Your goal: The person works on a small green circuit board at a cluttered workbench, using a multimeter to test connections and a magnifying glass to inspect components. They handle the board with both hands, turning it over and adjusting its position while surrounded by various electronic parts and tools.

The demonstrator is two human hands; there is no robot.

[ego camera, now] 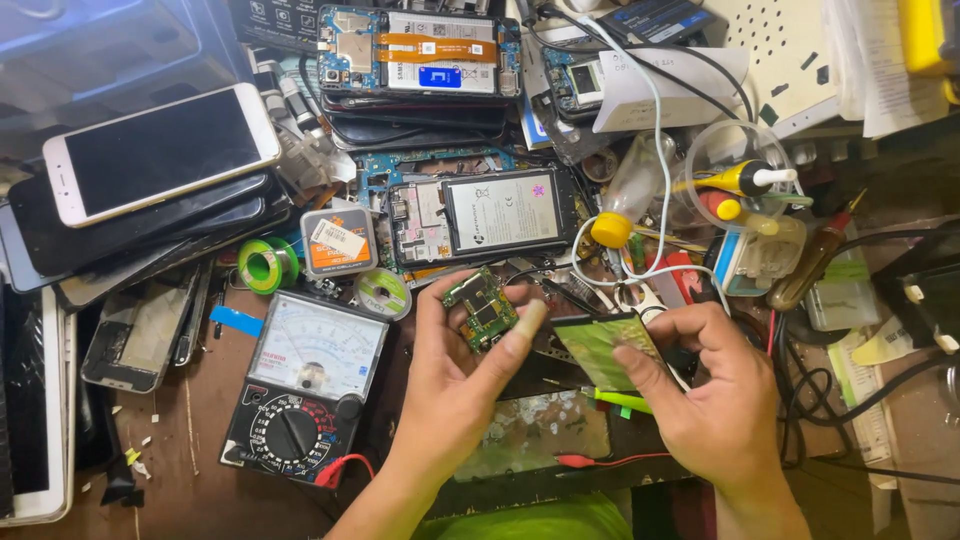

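Left hand [462,360]: holding a small green circuit board [481,305] pinched between thumb and fingers, raised above the desk [200,480].
Circuit board: irregular outline, green, carrying dark square chips and silver shields; it is tilting slightly toward the camera, just below the opened phone [480,217].
Right hand [700,385]: gripping a flat rectangular piece with a greenish glossy face and dark edge [603,350], thumb on top, fingers curling underneath.
Flat piece: sitting just beside the board, the two nearly touching at the middle of the view.
Opened phone: lying back-off, showing a grey battery and exposed board.
Analog multimeter [305,385]: resting left of the left hand, black body, white dial face, red lead trailing at its lower corner.
Solder spool [265,265]: green, lying near an orange-labelled tin [338,242].
Stack of phones [150,190]: piling at far left, a white one on top.
White cable [660,150]: looping across the clutter at upper right.
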